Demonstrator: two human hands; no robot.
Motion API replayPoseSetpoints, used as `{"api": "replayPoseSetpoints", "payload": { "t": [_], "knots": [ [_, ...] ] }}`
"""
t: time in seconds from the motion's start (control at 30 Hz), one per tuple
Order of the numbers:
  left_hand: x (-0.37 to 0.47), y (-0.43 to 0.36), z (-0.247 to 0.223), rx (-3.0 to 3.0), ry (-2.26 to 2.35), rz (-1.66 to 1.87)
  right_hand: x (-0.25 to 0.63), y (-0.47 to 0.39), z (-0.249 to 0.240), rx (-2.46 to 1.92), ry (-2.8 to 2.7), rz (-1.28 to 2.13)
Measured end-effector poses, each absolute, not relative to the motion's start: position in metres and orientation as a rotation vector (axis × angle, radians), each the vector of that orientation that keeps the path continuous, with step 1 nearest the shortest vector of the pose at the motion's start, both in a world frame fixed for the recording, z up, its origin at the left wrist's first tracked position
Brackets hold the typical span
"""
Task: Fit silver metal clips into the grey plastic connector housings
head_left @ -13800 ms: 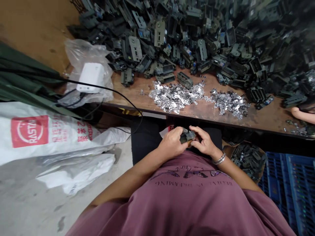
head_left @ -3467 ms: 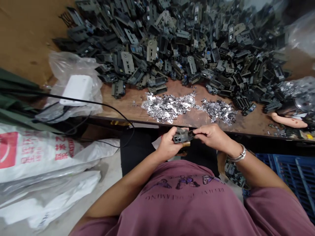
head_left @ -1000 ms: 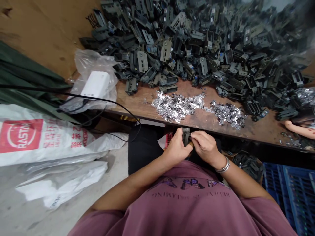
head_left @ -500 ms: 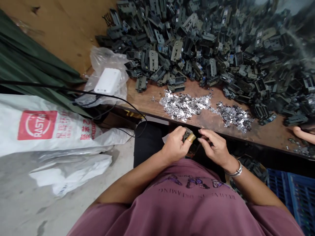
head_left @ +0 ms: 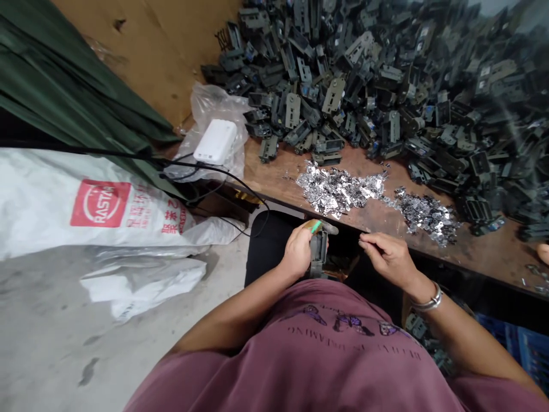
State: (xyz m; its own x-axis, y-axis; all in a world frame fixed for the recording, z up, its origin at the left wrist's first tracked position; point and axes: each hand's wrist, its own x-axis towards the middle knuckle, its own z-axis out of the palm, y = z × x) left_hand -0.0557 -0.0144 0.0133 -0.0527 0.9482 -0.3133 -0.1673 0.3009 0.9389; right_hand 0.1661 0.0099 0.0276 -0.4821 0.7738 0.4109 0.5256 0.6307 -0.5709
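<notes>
Left hand [head_left: 297, 252]: fingers grasping a dark grey plastic part [head_left: 318, 252], a recess on it facing the camera. Part is in front of the shirt [head_left: 321, 355], just short of the front edge of the brown surface [head_left: 268, 182]. Something tan with a green streak shows at the top of that grip; can't tell what it is.

Right hand [head_left: 389, 260]: clear of the part, off to its right, near the surface edge. Thumb and index finger brought together at the tips; can't tell if a small piece is pinched between them. Silver bracelet [head_left: 429, 300] on that wrist.

On the surface: two piles of shiny metal bits near the front edge. Bigger pile [head_left: 337, 191] ahead of the left hand, smaller pile [head_left: 429, 217] to the right, ahead of the right hand, thin trail of bits linking them. Behind both, a big heap of dark plastic parts [head_left: 364, 86], lying at all angles.

Left of the heap: white box [head_left: 217, 142] on a clear plastic bag [head_left: 206, 103], black cable [head_left: 253, 197] looping nearby. Further left: green cloth [head_left: 86, 97], white sack [head_left: 34, 206] with a red logo. Lower right: blue crate [head_left: 529, 349], partly hidden.
</notes>
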Motion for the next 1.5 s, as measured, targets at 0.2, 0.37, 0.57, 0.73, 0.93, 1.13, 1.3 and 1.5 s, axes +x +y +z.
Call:
{"api": "replayPoseSetpoints", "payload": {
  "t": [0.2,0.37,0.57,0.73,0.93,1.13,1.3,1.5],
  "knots": [
    [-0.061,-0.01,0.012,0.764,1.092,0.872,0.163,0.066,0.029,-1.112,-2.227,0.441],
    [-0.058,-0.001,-0.032,1.197,1.161,0.521,0.133,0.132,0.026,-1.276,-2.318,0.282],
    [-0.037,0.011,-0.078,1.359,1.419,0.485,0.077,0.19,0.021,-1.494,-2.427,0.079],
    [-0.023,0.01,-0.069,1.507,1.392,0.439,0.06,0.219,0.014,-1.588,-2.565,0.03],
    [-0.041,0.009,-0.037,1.198,1.022,0.608,0.098,0.198,0.019,-1.414,-2.411,0.154],
    [-0.049,0.013,-0.011,0.646,0.965,0.962,0.131,0.081,0.022,-1.162,-2.172,0.522],
    [-0.035,0.016,-0.005,0.649,1.006,0.923,0.167,0.05,0.011,-1.215,-2.157,0.622],
    [-0.01,0.017,0.002,0.694,1.078,0.786,0.223,0.102,0.012,-1.866,-2.332,0.035]
  ]
}}
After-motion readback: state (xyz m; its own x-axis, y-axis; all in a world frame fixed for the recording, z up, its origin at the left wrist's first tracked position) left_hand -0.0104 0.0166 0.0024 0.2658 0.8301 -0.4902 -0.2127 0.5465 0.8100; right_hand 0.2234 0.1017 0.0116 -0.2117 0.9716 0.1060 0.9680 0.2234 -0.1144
